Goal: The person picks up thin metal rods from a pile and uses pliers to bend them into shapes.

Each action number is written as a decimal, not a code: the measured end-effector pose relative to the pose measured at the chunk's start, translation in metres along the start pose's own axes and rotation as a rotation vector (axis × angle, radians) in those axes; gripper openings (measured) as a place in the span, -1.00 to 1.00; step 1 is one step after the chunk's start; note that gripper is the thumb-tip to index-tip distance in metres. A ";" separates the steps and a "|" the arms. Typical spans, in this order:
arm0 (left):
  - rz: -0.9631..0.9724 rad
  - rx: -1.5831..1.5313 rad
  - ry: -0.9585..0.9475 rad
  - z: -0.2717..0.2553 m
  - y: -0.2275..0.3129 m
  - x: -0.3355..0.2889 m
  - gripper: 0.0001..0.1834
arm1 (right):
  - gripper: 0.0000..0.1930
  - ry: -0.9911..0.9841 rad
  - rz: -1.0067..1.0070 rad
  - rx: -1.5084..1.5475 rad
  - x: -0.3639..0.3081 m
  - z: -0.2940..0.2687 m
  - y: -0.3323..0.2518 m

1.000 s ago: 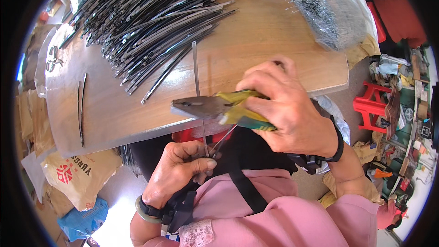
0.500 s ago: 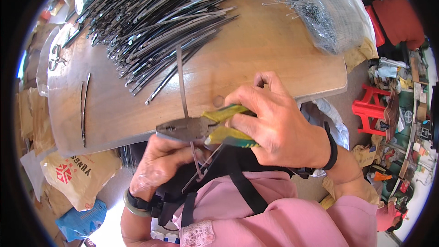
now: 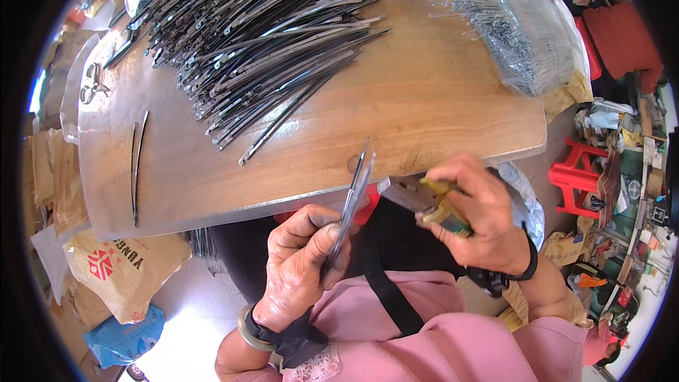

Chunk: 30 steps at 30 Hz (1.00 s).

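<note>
Clearly, the left hand is closed in a pinch: its thumb presses a few thin metal strips against the curled fingers. These strips stand out past the thumb, slanting up and a little right, their tips overlapping the near part of the wooden table in the view. The right hand is wrapped around the yellow and green handles of a pair of pliers, whose metal head points left toward the strips, apart from them.

How many strips the left hand grips is hard to tell, as they overlap and blur, and their lower ends pass behind the fingers. The right hand's fingers cover much of the handles, and blur leaves it unclear whether the plier jaws meet. A red object below the table edge is partly hidden behind the left hand and the strips.

On the table, a big heap of dark strips is cut off by the upper edge of the view. Two loose strips lie at the left, and a clear plastic bag of thin wires at the far right.
</note>
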<state>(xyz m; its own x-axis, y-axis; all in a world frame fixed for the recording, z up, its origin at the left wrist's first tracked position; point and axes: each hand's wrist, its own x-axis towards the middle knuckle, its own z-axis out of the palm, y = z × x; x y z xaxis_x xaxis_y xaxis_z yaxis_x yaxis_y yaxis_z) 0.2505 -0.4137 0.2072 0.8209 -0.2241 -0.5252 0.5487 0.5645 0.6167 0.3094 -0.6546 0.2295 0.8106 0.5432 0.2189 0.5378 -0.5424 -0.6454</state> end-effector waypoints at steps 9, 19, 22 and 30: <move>0.112 0.084 0.046 0.015 0.006 -0.003 -0.82 | -0.62 -0.234 0.177 0.335 -0.016 0.010 -0.007; 0.176 0.266 0.174 0.009 0.000 0.000 -0.86 | -0.61 -0.315 -0.080 -0.046 -0.019 0.027 -0.008; 0.262 0.273 0.247 -0.002 0.001 0.000 -0.84 | -0.66 -0.358 -0.075 -0.005 -0.002 0.033 -0.012; 0.529 0.650 0.578 -0.074 0.047 -0.037 -0.91 | -0.72 -0.183 -0.125 -0.114 0.032 -0.018 0.000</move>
<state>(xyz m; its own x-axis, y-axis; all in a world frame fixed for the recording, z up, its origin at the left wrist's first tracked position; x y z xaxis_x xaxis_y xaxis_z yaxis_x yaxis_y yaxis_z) 0.2345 -0.3205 0.2124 0.8754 0.4446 -0.1897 0.2588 -0.0996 0.9608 0.3396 -0.6491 0.2492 0.6866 0.7117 0.1488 0.6620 -0.5273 -0.5326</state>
